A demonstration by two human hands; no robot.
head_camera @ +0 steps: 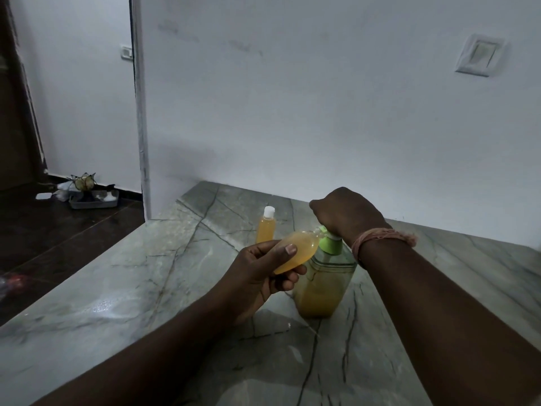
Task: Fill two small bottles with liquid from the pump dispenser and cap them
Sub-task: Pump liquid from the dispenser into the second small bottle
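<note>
Gray marble counter (pixel 123 291) holds one capped full bottle (pixel 265 227) beyond the left hand (pixel 263 276), which pinches a nearly full, uncapped bottle (pixel 295 253) tilted at the spout while the right hand (pixel 345 215) presses the pump dispenser (pixel 325 276), so capping remains.

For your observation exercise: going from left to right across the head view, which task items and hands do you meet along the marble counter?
Left hand → capped small bottle standing behind it → tilted small bottle held at the spout → pump dispenser → right hand on the pump head.
</note>
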